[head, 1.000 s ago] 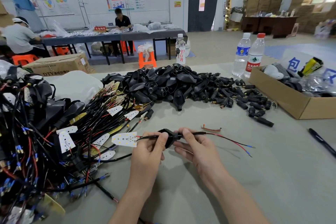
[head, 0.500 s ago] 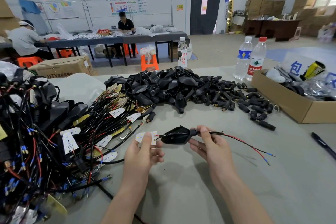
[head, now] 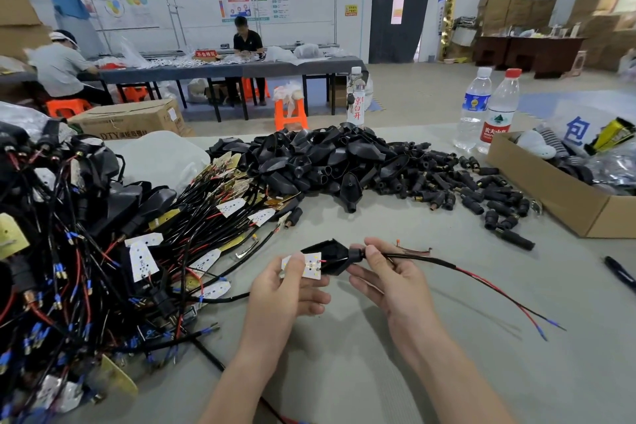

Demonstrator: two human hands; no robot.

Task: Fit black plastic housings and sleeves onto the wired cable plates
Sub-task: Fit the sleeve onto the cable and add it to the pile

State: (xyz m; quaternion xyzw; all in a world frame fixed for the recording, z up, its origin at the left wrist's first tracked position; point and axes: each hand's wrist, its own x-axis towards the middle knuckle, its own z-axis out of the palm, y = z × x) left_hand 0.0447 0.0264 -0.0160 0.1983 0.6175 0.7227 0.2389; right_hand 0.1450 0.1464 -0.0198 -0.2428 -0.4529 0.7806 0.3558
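Nearest me, the left hand (head: 285, 293) pinches one white wired plate (head: 304, 265) between thumb and fingers (head: 309, 296), held over the desk (head: 344, 372). The right hand (head: 392, 282) pinches the cable (head: 413, 256) at the neck of one black housing (head: 327, 255), which touches the plate's right end. Its two wires (head: 499, 296), red and black, trail right. A tangle (head: 103, 251) of more wired plates lies left. Beyond I count one heap of housings (head: 327, 158), sleeves (head: 481, 193) scattered beside it, and three bottles (head: 475, 110).
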